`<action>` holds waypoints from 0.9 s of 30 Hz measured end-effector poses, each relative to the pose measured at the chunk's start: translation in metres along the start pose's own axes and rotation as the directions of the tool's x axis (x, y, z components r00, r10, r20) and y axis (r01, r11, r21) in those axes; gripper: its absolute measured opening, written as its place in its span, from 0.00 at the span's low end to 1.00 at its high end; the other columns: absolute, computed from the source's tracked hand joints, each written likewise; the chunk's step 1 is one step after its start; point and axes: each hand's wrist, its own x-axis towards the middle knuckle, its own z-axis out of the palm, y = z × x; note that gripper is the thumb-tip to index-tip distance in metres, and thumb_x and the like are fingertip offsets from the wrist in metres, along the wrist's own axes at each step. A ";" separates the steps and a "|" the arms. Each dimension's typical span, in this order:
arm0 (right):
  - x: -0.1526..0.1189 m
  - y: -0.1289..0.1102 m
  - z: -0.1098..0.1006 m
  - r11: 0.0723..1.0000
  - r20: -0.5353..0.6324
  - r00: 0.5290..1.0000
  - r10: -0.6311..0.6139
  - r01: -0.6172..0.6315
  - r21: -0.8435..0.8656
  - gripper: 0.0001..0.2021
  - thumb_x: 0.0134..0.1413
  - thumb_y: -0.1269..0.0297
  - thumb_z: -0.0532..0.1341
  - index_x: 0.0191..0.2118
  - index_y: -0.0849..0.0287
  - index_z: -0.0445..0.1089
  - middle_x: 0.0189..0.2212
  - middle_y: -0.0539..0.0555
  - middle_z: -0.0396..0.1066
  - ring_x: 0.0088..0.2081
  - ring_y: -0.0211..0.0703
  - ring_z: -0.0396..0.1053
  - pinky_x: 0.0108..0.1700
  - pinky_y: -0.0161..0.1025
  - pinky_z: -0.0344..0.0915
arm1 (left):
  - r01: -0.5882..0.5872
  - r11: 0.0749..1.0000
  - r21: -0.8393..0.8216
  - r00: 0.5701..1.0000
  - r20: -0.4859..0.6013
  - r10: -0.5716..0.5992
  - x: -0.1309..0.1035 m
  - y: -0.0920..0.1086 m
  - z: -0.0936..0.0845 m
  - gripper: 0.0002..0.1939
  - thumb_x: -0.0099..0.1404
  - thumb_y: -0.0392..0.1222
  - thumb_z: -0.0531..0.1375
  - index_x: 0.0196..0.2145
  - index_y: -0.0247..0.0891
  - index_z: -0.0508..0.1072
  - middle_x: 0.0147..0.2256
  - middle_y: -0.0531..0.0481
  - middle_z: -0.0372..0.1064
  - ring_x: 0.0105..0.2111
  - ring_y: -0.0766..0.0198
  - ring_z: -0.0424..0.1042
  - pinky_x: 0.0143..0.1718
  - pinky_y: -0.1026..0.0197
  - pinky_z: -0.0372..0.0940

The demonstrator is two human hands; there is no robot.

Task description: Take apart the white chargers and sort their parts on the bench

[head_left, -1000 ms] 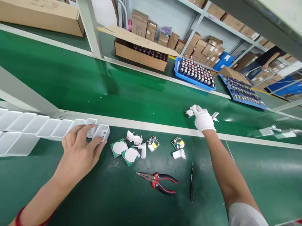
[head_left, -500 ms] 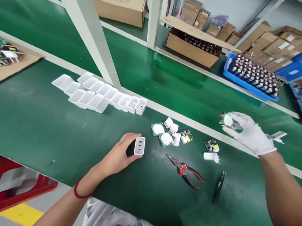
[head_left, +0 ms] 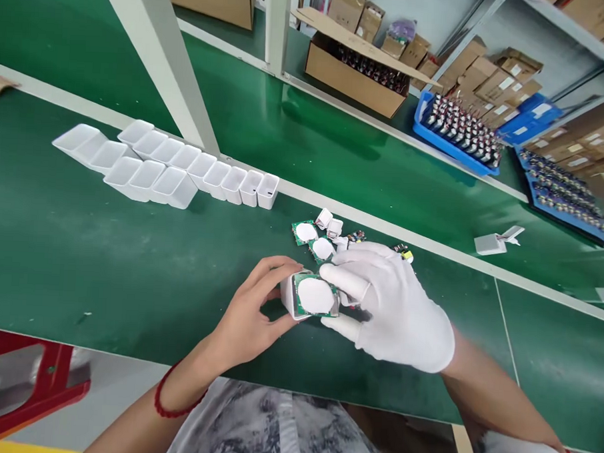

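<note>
My bare left hand [head_left: 250, 318] grips a white plastic charger shell [head_left: 289, 297] just above the green bench. My right hand [head_left: 393, 310], in a white glove, holds a green circuit board with a round white pad [head_left: 316, 296] against the open mouth of that shell. Both hands meet near the bench's front edge. Just beyond them lie two more padded boards [head_left: 314, 240] and small white plug parts [head_left: 329, 223]. The glove hides whatever lies under it.
A double row of several empty white shells [head_left: 174, 174] stands at the left by a slanted grey frame post [head_left: 154, 53]. A white part [head_left: 496, 242] lies on the belt at right. Blue trays [head_left: 454, 129] and an open carton [head_left: 356, 72] sit behind. A red cart [head_left: 39, 382] stands below left.
My left hand carried the shell rightward and my right hand came in from the belt with the board; both now meet. The view shifted left, and the pliers are hidden under the glove.
</note>
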 end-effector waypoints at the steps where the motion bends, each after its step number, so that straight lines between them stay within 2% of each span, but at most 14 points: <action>1: 0.002 -0.006 -0.003 0.998 0.026 1.000 0.007 -0.005 -0.060 0.11 0.49 0.63 0.65 0.40 0.59 0.69 0.27 0.52 0.71 0.35 0.49 0.69 0.42 0.47 0.64 | -0.008 1.000 -0.003 1.000 0.001 0.008 -0.001 0.000 0.001 0.26 0.63 0.34 0.64 0.56 0.50 0.66 0.54 0.44 0.59 0.53 0.54 0.67 0.43 0.60 0.75; 4: 0.005 -0.019 -0.008 0.975 0.043 0.999 0.013 -0.003 -0.221 0.11 0.48 0.65 0.62 0.39 0.62 0.71 0.24 0.53 0.68 0.30 0.47 0.64 0.36 0.45 0.59 | -0.038 0.999 -0.003 0.999 -0.012 0.038 -0.001 -0.002 0.002 0.26 0.62 0.33 0.63 0.56 0.50 0.65 0.54 0.43 0.59 0.54 0.53 0.67 0.44 0.59 0.75; 8: 0.008 -0.026 -0.008 0.936 0.120 0.993 0.005 0.038 -0.351 0.08 0.51 0.65 0.60 0.36 0.63 0.71 0.24 0.54 0.67 0.27 0.45 0.59 0.33 0.44 0.55 | -0.067 0.997 0.022 0.998 -0.020 0.068 -0.001 -0.003 0.004 0.26 0.62 0.33 0.64 0.56 0.49 0.66 0.54 0.42 0.61 0.53 0.50 0.68 0.43 0.57 0.75; 14: 0.012 -0.031 -0.008 0.901 0.126 0.992 0.008 0.047 -0.432 0.05 0.51 0.68 0.60 0.35 0.62 0.71 0.22 0.52 0.64 0.27 0.46 0.60 0.34 0.46 0.56 | -0.057 0.998 0.009 0.998 -0.024 0.058 0.000 -0.003 0.005 0.27 0.62 0.33 0.64 0.56 0.50 0.66 0.54 0.42 0.62 0.53 0.50 0.68 0.42 0.57 0.75; 21: 0.011 -0.040 -0.007 0.874 0.157 0.987 0.034 0.047 -0.483 0.05 0.52 0.69 0.60 0.33 0.63 0.72 0.23 0.56 0.65 0.27 0.48 0.61 0.33 0.48 0.58 | -0.058 0.998 0.025 0.998 -0.005 0.058 0.001 -0.002 0.009 0.26 0.62 0.34 0.63 0.57 0.50 0.66 0.54 0.42 0.62 0.53 0.51 0.68 0.42 0.58 0.74; 25: 0.017 -0.044 -0.005 0.861 0.167 0.985 0.041 0.050 -0.506 0.03 0.50 0.72 0.60 0.30 0.63 0.72 0.23 0.57 0.64 0.27 0.49 0.62 0.32 0.49 0.60 | -0.091 0.995 0.051 0.996 0.008 0.091 0.003 0.001 0.013 0.24 0.63 0.34 0.63 0.56 0.48 0.67 0.53 0.42 0.62 0.52 0.53 0.69 0.44 0.58 0.74; 27: 0.017 -0.044 -0.010 0.886 0.187 0.981 0.046 0.047 -0.461 0.04 0.51 0.71 0.62 0.34 0.64 0.73 0.25 0.58 0.67 0.29 0.50 0.64 0.35 0.51 0.63 | -0.070 0.997 0.015 0.998 -0.005 0.070 0.004 0.002 0.014 0.23 0.62 0.35 0.64 0.54 0.46 0.68 0.53 0.43 0.63 0.52 0.54 0.69 0.44 0.58 0.74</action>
